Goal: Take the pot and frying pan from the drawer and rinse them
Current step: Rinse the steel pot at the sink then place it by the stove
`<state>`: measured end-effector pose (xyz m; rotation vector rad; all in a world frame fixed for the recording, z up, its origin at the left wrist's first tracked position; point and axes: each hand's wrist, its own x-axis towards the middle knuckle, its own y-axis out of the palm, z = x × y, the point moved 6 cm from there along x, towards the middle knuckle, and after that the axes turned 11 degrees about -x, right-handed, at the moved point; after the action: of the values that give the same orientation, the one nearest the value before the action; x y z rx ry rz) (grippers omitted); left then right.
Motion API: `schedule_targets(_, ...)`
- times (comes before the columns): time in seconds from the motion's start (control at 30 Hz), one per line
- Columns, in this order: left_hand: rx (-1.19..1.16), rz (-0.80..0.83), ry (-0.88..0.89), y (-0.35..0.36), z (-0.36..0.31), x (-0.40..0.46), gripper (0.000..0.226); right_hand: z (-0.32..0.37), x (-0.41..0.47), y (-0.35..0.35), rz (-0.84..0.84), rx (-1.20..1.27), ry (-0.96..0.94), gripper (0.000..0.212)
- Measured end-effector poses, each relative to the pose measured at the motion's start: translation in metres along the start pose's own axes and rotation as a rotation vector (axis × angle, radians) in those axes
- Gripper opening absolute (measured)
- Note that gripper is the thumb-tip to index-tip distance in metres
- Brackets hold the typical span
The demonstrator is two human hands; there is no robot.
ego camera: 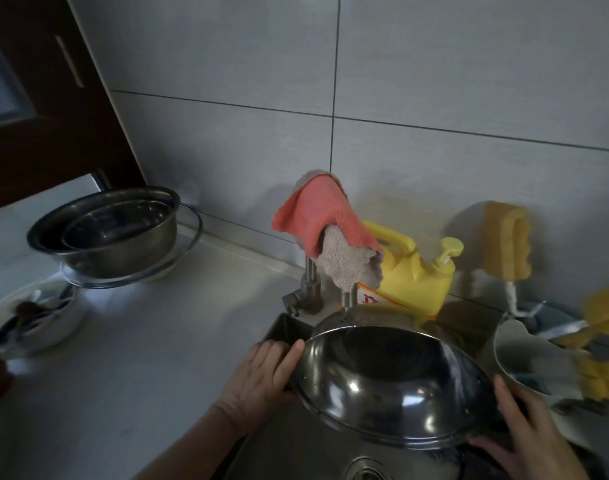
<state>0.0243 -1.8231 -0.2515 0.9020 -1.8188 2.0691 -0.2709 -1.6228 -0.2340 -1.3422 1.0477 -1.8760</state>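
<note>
A shiny steel pot (pixel 393 379) is tilted on its side over the sink (pixel 289 327), its mouth facing away from me toward the faucet spout (pixel 346 299). My left hand (pixel 261 379) grips its left rim, fingers curled over the edge. At the pot's right side my right hand (pixel 528 438) holds a handle or the rim, which is hidden under the palm. I cannot tell if water is running. No frying pan is in view.
Pink and beige cloths (pixel 327 237) hang over the faucet. Behind it stands a yellow soap jug (pixel 414 278). Stacked steel bowls (pixel 105 233) and a white dish of utensils (pixel 29 320) sit on the left counter. Sponges and a white bowl (pixel 525 355) crowd the right.
</note>
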Motion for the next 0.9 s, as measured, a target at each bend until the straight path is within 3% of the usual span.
schedule_targets(0.2, 0.018, -0.034, -0.025, -0.015, 0.006, -0.018, 0.086, 0.016, 0.007, 0.001, -0.035, -0.042, -0.133, 0.066)
schedule_targets(0.23, 0.031, -0.038, -0.036, -0.02, 0.008, -0.022, 0.086, 0.021, 0.009, 0.003, -0.047, -0.048, -0.156, 0.073)
schedule_targets(0.33, 0.078, -0.061, -0.077, -0.037, 0.02, -0.038, 0.082, 0.038, 0.018, 0.021, 0.102, -0.03, -0.169, 0.14)
schedule_targets(0.37, 0.096, -0.074, -0.091, -0.042, 0.025, -0.044, 0.08, 0.045, 0.021, 0.025, 0.113, -0.017, -0.199, 0.148)
schedule_targets(0.67, 0.178, -0.111, -0.182, -0.074, 0.054, -0.078, 0.087, 0.098, 0.049, 0.035, 0.064, 0.05, -0.403, 0.136)
schedule_targets(0.9, 0.151, -0.153, -0.157, -0.069, 0.043, -0.06, 0.079, 0.082, 0.045, 0.027, 0.118, 0.029, -0.352, 0.143)
